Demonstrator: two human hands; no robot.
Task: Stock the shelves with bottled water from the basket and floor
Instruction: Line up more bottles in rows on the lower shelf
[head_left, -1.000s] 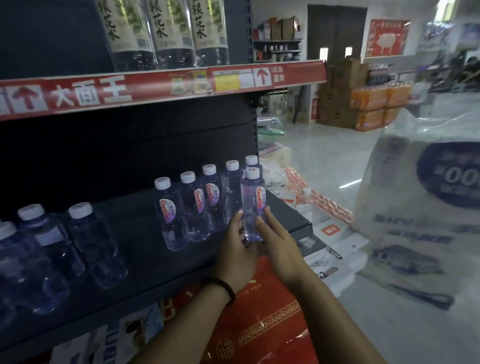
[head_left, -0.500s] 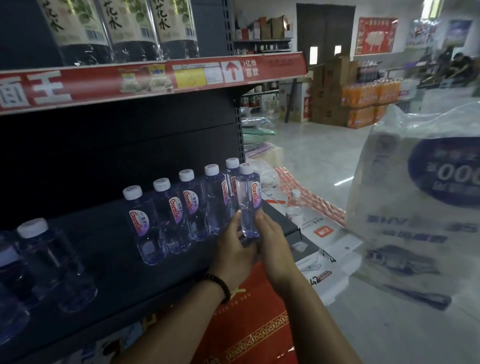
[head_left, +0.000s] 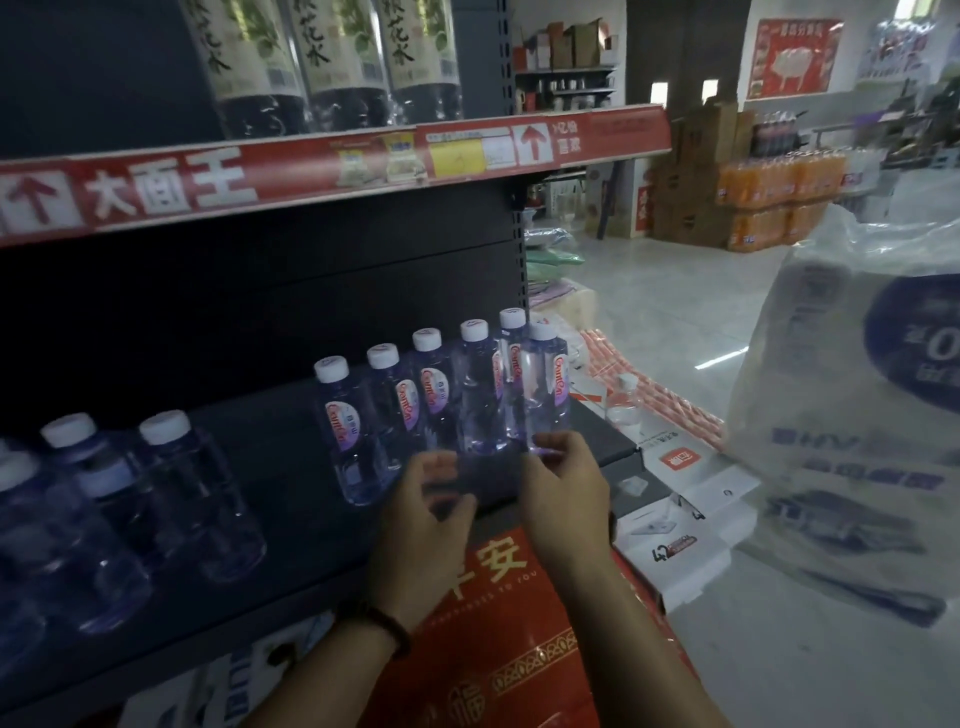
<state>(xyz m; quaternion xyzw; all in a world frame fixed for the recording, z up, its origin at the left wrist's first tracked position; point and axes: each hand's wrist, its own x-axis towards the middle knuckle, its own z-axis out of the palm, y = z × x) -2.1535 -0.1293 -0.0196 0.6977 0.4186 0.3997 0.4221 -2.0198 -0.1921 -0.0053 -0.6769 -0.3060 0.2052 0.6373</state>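
Note:
Several small water bottles with white caps stand in a slanted row (head_left: 431, 400) on the dark shelf (head_left: 280, 467). The front right bottle (head_left: 545, 389) stands upright near the shelf's right end. My right hand (head_left: 563, 493) is just below it, with relaxed fingertips at its base and no grip round it. My left hand (head_left: 426, 514) hovers in front of the row, blurred, fingers loosely curved and holding nothing. Bigger clear bottles (head_left: 197, 493) stand at the shelf's left. One more small bottle (head_left: 623, 405) sits on the cartons beyond the shelf end.
An upper shelf with a red price strip (head_left: 332, 171) carries tall labelled bottles (head_left: 332, 57). A red box (head_left: 498, 649) sits under the shelf. White cartons (head_left: 691, 499) lie on the floor to the right. A large plastic-wrapped pack (head_left: 857, 415) stands at far right.
Both hands have let go of the front right bottle and drawn back toward me; the bottle now stands by itself on the shelf. The left hand has moved away to the left.

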